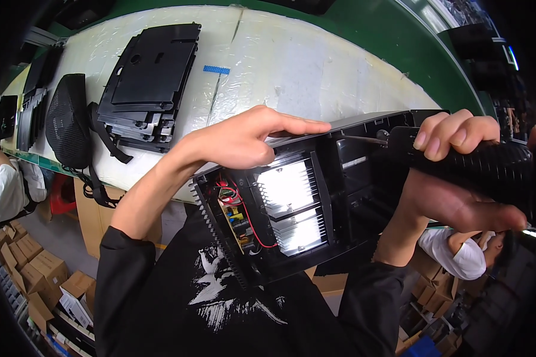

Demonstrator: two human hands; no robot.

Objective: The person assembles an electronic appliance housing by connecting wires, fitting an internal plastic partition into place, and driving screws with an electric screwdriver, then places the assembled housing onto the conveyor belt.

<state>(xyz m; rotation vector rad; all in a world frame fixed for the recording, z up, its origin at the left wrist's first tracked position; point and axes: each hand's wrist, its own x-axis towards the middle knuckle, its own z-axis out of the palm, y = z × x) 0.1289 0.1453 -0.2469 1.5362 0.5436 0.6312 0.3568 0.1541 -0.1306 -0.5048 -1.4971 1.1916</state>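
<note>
A black plastic housing point(329, 208), open on the side facing me, is tilted at the near edge of the table. Inside it are two shiny finned metal plates point(289, 190) and a circuit board point(238, 223) with red wires. My left hand point(238, 140) grips the housing's upper edge, its index finger stretched along the rim and its other fingers partly hidden. My right hand point(443, 202) is wrapped around a thick black ribbed screwdriver point(488, 169). The thin metal shaft point(366, 140) points left at the housing's upper inner wall; I cannot tell whether its tip touches a screw.
The table point(315, 65) has a wrapped white top. On it lie a stack of black panels point(161, 71), a black mesh pouch with straps point(68, 122) and blue tape point(216, 69). Cardboard boxes point(41, 268) stand lower left. Other people point(9, 193) sit at both sides.
</note>
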